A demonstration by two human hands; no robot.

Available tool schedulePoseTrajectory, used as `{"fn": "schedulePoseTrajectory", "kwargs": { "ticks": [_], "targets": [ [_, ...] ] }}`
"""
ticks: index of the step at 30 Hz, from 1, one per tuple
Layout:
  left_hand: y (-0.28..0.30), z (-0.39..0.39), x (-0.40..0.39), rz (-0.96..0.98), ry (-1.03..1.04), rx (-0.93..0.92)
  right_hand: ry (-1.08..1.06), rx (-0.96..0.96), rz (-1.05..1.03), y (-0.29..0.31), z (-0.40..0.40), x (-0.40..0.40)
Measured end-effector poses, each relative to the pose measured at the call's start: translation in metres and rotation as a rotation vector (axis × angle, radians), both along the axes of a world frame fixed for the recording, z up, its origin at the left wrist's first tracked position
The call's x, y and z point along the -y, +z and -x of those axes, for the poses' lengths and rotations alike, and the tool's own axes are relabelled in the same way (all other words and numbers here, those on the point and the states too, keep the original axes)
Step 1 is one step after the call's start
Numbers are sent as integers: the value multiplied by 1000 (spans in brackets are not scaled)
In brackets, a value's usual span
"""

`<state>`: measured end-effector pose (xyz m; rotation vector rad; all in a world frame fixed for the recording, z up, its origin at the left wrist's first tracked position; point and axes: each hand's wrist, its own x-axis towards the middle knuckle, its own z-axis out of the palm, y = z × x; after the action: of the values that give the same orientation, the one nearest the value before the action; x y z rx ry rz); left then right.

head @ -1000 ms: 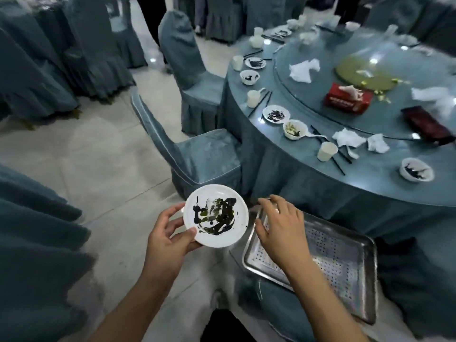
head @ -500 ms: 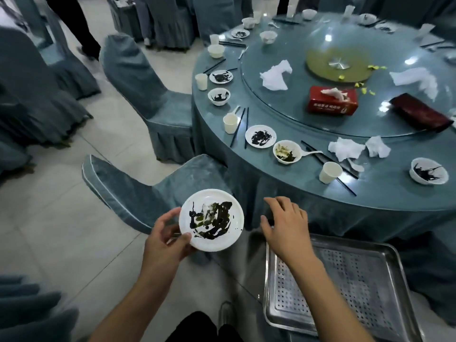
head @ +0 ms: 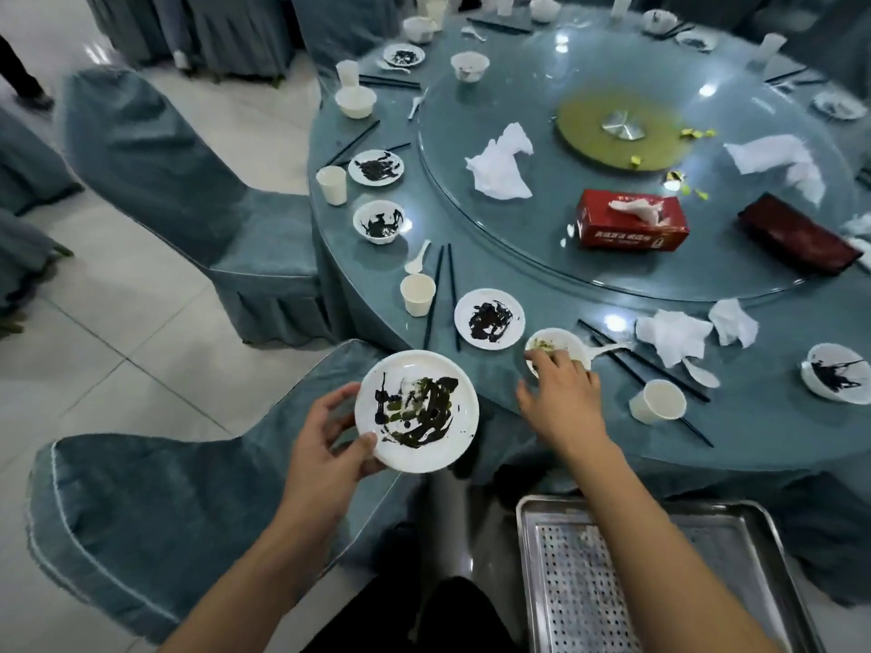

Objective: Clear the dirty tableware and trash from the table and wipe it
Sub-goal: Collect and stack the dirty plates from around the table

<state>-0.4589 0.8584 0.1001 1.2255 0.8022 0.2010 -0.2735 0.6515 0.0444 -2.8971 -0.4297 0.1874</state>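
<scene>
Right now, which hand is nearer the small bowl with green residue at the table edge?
Right. The right hand has its fingers on the near rim of the small bowl; the left hand holds a dirty plate off to the left, clear of the table.
</scene>
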Motion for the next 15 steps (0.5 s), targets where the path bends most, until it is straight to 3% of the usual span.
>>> {"fn": "schedulePoseTrajectory", "kwargs": {
  "ticks": [7, 15],
  "targets": [
    [-9, -53, -33, -17, -57, -67, -36, -125, 144, -25, -104, -32],
    [-8, -76, -46, -43, 38, -136, -81, -290, 294, -66, -182, -54]
  ]
}}
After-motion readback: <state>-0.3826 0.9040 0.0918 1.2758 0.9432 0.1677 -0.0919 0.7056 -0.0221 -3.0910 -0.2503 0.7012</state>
